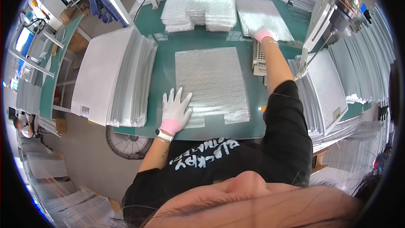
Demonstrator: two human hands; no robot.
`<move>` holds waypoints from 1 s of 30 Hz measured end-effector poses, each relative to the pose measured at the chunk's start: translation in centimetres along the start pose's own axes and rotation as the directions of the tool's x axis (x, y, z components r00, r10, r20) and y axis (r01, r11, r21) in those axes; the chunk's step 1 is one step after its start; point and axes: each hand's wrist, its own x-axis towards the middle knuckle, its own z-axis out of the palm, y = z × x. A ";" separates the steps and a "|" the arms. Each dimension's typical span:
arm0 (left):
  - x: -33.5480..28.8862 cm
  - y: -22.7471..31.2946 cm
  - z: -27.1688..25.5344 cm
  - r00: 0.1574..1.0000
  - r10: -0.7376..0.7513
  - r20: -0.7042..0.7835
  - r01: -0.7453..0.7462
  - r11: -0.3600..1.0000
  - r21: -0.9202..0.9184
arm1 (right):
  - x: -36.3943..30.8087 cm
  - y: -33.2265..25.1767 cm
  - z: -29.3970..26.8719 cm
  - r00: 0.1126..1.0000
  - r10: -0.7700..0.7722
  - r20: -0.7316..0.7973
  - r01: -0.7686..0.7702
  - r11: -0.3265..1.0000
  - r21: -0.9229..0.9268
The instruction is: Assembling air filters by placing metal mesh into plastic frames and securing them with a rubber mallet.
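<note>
A silvery bubble-textured sheet (213, 82) with a notch in its near edge lies flat on the green tabletop (166, 69) before me. My left hand (175, 112), in a white glove with a pink cuff, is open with fingers spread, resting at the sheet's near left edge. Farther off, my right hand (265, 36), gloved alike, reaches to the near edge of a stack of similar sheets (268, 14) at the back right. Its fingers are blurred, so I cannot make out whether they grip a sheet.
A taller pile of notched sheets (198, 2) stands at the back. White panels are stacked at the left (101, 71) and right (322, 84). A beige slotted block (258, 57) sits under my right forearm. A metal arm (314, 38) rises at the right; a floor fan (128, 143) stands below left.
</note>
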 end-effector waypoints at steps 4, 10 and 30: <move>-0.8 -0.2 -0.3 0.999 -0.049 0.000 0.049 0.999 -0.002 | 1.4 -2.6 -2.3 0.970 -0.046 0.237 0.059 0.997 -0.049; -0.3 -0.4 -0.3 0.999 -0.034 -0.008 0.034 0.999 -0.010 | 0.7 -2.3 -7.1 0.989 -0.026 0.145 0.019 0.998 0.052; 0.8 3.9 -5.3 0.954 -0.013 -0.300 -0.016 0.996 -0.092 | -29.6 0.9 -0.5 0.617 -0.317 -0.720 0.784 0.328 0.527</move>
